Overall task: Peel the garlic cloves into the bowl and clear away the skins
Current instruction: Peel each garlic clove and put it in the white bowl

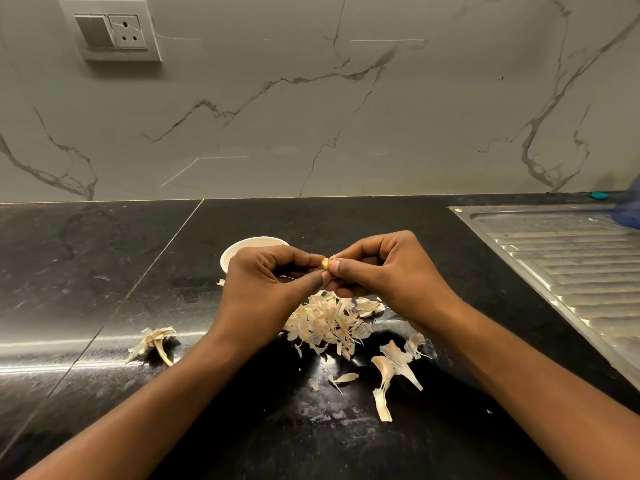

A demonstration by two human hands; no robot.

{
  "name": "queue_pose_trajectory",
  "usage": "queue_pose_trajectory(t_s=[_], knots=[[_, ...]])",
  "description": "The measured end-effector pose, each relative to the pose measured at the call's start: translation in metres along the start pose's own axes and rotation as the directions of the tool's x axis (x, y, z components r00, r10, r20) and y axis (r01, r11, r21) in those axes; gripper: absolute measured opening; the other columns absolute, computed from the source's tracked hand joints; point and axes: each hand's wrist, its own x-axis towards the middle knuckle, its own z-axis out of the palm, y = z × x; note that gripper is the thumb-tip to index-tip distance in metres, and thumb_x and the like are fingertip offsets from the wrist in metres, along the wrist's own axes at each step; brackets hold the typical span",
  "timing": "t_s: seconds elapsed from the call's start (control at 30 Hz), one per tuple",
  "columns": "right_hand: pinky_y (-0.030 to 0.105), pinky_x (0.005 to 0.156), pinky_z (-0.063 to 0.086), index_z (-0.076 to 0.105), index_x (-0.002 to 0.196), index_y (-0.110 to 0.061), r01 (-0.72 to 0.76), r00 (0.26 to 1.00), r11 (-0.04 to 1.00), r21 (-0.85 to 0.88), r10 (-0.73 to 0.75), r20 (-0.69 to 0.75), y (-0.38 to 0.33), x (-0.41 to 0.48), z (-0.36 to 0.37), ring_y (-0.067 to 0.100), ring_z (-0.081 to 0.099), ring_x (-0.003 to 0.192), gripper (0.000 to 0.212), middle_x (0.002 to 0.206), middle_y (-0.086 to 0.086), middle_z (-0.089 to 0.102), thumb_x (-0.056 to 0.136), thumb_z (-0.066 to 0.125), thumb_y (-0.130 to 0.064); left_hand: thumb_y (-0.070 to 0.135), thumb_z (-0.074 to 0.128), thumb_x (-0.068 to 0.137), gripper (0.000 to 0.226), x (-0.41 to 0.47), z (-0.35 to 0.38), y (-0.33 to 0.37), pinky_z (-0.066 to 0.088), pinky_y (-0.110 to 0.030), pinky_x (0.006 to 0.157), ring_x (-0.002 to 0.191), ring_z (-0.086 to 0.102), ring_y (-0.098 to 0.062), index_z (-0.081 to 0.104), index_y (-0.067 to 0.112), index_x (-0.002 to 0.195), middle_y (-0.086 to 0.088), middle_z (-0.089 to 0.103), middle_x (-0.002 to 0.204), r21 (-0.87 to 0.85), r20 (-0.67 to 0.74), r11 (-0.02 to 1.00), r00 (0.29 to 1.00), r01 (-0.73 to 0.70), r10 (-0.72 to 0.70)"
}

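Black polished stone is serving as the table point(104, 271); two bare hands are meeting above it, just in front of a small white bowl point(239, 249). The left hand point(266, 275) is pinching a garlic clove point(325, 263) between thumb and curled fingers; the right hand point(384, 268) is pinching the same clove from the other side, and seems to be tugging at a scrap of skin. The clove is sitting in the air between the hands, near the bowl's rim but not over it, above a pile of skins point(325, 320) lying on the table; looser husks are lying to the left point(152, 342) and to the right point(394, 368).

The small clove could be slipping out of the pinch and dropping into the skins, where it would be hard to find; a careless sweep could be carrying it off with the waste, or knocking the light bowl; papery flakes could be drifting into the bowl, since it is standing so close.

The bowl's inside is mostly hiding behind the left hand; whether it is holding any cloves, I cannot tell. A ribbed steel draining board point(561, 258) is lying at the right.
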Motion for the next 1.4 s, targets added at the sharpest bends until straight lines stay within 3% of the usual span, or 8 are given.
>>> queue_pose_trajectory(t_s=[0.37,0.5,0.67,0.77,0.97,1.13,1.4], knots=[[0.032,0.072,0.067,0.079,0.093,-0.004,0.136,0.988,0.95,-0.282,-0.151,-0.032,0.006,0.002,0.001,0.02,0.08,0.075,0.003,0.081,0.005,0.081,0.092,0.08,-0.007,0.009,0.088,0.081,0.02,-0.003,0.001,0.005,0.062,-0.019,0.071,0.074,0.078,-0.006,0.083,0.019,0.097,0.012,0.081,0.084,0.089,0.015,0.995,0.999,-0.051,0.05],[0.035,0.075,0.068,0.08,0.093,-0.004,0.162,0.984,0.94,-0.299,-0.175,-0.018,0.007,0.002,0.0,0.02,0.081,0.077,0.003,0.082,0.006,0.081,0.092,0.078,-0.006,0.009,0.087,0.082,0.018,-0.003,0.002,0.004,0.062,-0.02,0.07,0.073,0.078,-0.009,0.083,0.015,0.099,0.009,0.081,0.083,0.072,0.029,0.997,0.999,-0.03,0.028],[0.035,0.075,0.067,0.079,0.094,-0.001,0.148,0.988,0.956,-0.255,-0.152,0.007,0.006,0.002,0.001,0.024,0.081,0.078,0.008,0.082,0.009,0.081,0.092,0.078,-0.009,0.01,0.083,0.086,0.012,0.0,0.0,0.005,0.065,-0.031,0.074,0.076,0.079,-0.025,0.082,0.007,0.098,-0.007,0.081,0.083,-0.094,0.048,0.988,0.992,0.123,-0.119],[0.034,0.075,0.067,0.078,0.095,0.001,0.102,0.995,0.978,-0.181,-0.104,0.003,0.004,0.002,0.0,0.029,0.08,0.079,0.005,0.082,0.014,0.08,0.094,0.075,-0.003,0.001,0.077,0.088,0.012,0.004,-0.003,0.004,0.066,-0.033,0.078,0.079,0.077,-0.032,0.08,-0.002,0.099,-0.02,0.079,0.09,-0.284,0.091,0.92,0.963,0.27,-0.254],[0.03,0.072,0.066,0.076,0.094,0.003,0.037,0.999,0.998,-0.043,-0.037,-0.012,-0.002,0.0,-0.002,0.031,0.08,0.08,0.006,0.083,0.018,0.079,0.096,0.071,0.001,0.004,0.075,0.083,0.024,0.007,-0.002,0.007,0.065,-0.025,0.073,0.076,0.076,-0.026,0.074,-0.009,0.103,-0.026,0.077,0.093,-0.508,0.147,0.769,0.919,0.388,-0.366],[0.031,0.073,0.066,0.073,0.093,0.007,0.021,1.0,1.0,0.017,-0.021,-0.002,-0.003,0.0,-0.003,0.032,0.08,0.08,0.008,0.084,0.021,0.078,0.097,0.067,0.002,-0.004,0.065,0.094,0.016,0.007,-0.001,0.008,0.065,-0.026,0.074,0.082,0.078,-0.028,0.069,-0.013,0.107,-0.025,0.077,0.09,-0.556,0.153,0.729,0.911,0.399,-0.383],[0.033,0.074,0.067,0.073,0.095,0.009,0.03,0.999,0.999,-0.011,-0.03,-0.01,-0.002,0.001,-0.003,0.033,0.08,0.082,0.007,0.083,0.021,0.078,0.096,0.068,0.003,0.005,0.065,0.097,0.02,0.006,-0.004,0.013,0.066,-0.029,0.077,0.083,0.076,-0.028,0.072,-0.009,0.109,-0.028,0.076,0.098,-0.504,0.172,0.761,0.911,0.408,-0.375]])
